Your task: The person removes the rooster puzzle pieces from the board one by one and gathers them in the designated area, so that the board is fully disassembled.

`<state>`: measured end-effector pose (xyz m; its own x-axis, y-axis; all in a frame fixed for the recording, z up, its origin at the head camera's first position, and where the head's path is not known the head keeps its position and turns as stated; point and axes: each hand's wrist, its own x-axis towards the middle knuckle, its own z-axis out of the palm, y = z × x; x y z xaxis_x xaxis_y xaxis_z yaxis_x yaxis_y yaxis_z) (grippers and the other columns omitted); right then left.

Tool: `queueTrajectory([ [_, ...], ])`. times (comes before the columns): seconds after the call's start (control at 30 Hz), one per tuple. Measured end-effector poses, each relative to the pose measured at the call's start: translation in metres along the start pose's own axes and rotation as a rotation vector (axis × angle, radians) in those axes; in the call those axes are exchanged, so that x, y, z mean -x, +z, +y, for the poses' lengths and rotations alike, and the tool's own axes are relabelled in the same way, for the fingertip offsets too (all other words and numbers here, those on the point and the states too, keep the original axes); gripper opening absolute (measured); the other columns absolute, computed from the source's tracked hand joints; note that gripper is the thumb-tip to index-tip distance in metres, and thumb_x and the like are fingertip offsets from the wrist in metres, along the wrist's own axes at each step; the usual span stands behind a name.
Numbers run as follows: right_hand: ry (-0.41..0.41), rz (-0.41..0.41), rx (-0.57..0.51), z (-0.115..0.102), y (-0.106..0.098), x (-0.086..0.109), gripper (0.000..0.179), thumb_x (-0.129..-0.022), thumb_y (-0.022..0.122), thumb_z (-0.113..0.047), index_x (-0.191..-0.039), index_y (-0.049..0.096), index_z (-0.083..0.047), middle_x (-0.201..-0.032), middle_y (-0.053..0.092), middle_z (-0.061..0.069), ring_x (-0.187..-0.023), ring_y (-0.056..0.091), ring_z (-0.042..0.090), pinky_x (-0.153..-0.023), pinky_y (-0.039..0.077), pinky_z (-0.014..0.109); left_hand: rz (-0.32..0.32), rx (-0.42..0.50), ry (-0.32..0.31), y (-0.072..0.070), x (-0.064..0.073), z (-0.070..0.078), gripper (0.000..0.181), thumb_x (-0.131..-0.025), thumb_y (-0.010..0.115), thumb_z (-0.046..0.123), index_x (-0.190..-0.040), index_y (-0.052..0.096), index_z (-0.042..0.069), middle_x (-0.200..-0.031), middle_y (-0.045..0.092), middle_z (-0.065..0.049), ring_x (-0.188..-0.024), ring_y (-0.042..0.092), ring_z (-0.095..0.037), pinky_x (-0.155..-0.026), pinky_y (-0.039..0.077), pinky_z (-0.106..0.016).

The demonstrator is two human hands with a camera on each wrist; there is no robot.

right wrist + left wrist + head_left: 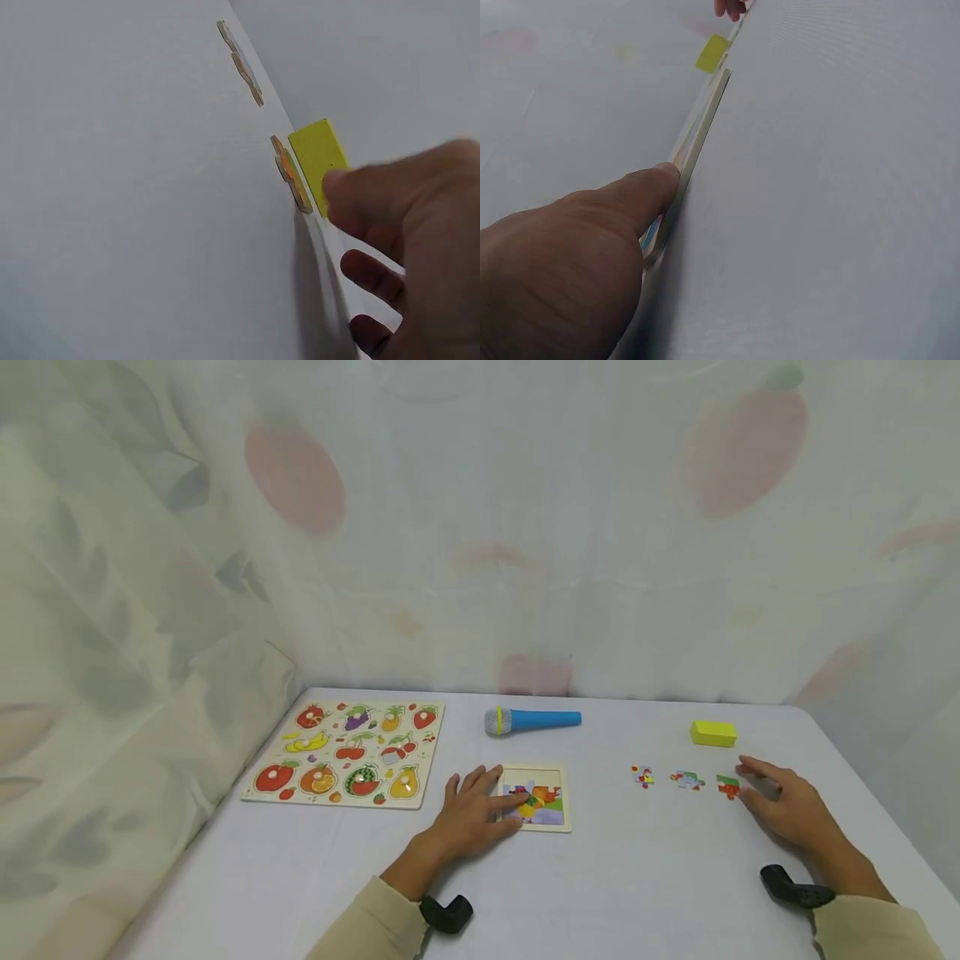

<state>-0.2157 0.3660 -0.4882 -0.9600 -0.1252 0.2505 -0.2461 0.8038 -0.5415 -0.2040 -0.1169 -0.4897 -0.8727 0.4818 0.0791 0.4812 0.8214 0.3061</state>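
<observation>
My left hand [474,817] rests on the left side of a small framed jigsaw puzzle [555,814], its fingers spread over the frame and the picture. In the left wrist view the thumb [656,184] lies on the frame's edge [697,157]. Part of the tray's upper area shows bare wood. My right hand [791,806] is beside a green and orange puzzle piece [727,787], thumb and fingers apart with nothing between them. Two more loose pieces lie to its left: a pale blue one [687,779] and a red and yellow one [642,776].
A yellow block [713,733] stands behind the right-hand piece. A blue toy microphone [543,719] lies at the back of the white table [637,893]. On the left lies a fruit peg board [345,756]. Printed curtains [600,527] hang behind the table.
</observation>
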Motion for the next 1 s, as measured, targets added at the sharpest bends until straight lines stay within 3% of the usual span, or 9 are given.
queueTrajectory([
  [0.13,0.007,0.028,-0.027,-0.012,-0.004,-0.003,0.054,-0.09,0.067,-0.011,-0.136,0.046,0.006,-0.123,0.056,0.029,-0.116,0.041,0.051,-0.083,0.035,0.067,-0.003,0.007,0.0,0.0,0.0,0.0,0.045,-0.094,0.05,0.055,-0.137,0.054,0.042,-0.155,0.028,-0.006,-0.141,0.019,-0.034,-0.105,0.01,-0.064],
  [0.37,-0.085,0.131,-0.092,-0.053,-0.008,-0.01,0.053,-0.089,0.07,-0.015,-0.135,0.05,0.003,-0.123,0.056,0.025,-0.109,0.044,0.039,-0.078,0.035,0.056,-0.014,0.014,-0.001,0.001,-0.001,0.002,0.045,-0.094,0.05,0.055,-0.136,0.054,0.042,-0.155,0.028,-0.006,-0.141,0.019,-0.034,-0.105,0.009,-0.064],
  [0.63,-0.165,0.162,-0.16,-0.1,-0.002,-0.022,0.054,-0.089,0.071,-0.016,-0.138,0.051,-0.005,-0.126,0.057,0.016,-0.111,0.044,0.027,-0.082,0.033,0.046,-0.001,0.011,0.0,0.001,-0.001,0.001,0.044,-0.094,0.051,0.055,-0.135,0.055,0.042,-0.154,0.029,-0.006,-0.14,0.02,-0.034,-0.105,0.01,-0.065],
  [1.0,-0.293,0.137,-0.293,-0.156,0.024,-0.042,0.053,-0.087,0.071,-0.011,-0.137,0.053,-0.006,-0.125,0.058,0.014,-0.114,0.046,0.031,-0.085,0.036,0.055,0.059,0.028,-0.009,0.001,-0.001,-0.001,0.051,-0.092,0.054,0.056,-0.137,0.057,0.031,-0.151,0.035,-0.005,-0.139,0.025,-0.033,-0.105,0.012,-0.064],
])
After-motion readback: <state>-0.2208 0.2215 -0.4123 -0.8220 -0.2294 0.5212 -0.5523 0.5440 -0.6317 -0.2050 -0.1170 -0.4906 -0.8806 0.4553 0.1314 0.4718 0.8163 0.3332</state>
